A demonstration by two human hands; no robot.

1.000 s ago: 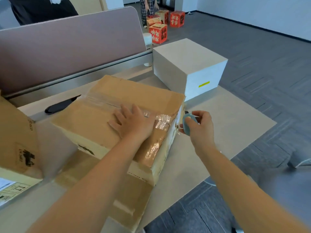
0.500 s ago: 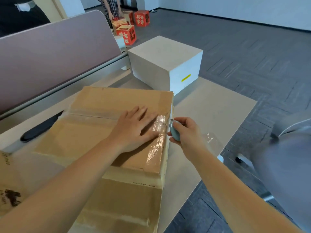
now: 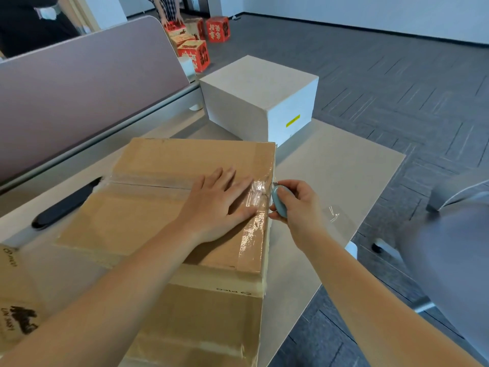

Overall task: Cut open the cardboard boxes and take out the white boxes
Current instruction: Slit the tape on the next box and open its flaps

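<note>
A taped brown cardboard box [image 3: 164,165] lies on the desk in front of me, its flaps closed under clear tape. My left hand [image 3: 219,202] presses flat on its top near the right edge. My right hand [image 3: 299,207] grips a small blue-grey box cutter [image 3: 280,201] held against the box's right top edge at the tape seam. A white box [image 3: 254,86] with a yellow label stands on the desk behind the cardboard box.
Another cardboard box [image 3: 18,308] sits at the left edge. A black oblong object [image 3: 63,205] lies by the desk partition [image 3: 87,86]. A grey chair [image 3: 455,234] is at the right. Red printed boxes [image 3: 194,53] and people are on the floor beyond.
The box settled flat on the desk and sits squarer to me. My left hand stayed pressed on its top, and the cutter came up against the taped right edge.
</note>
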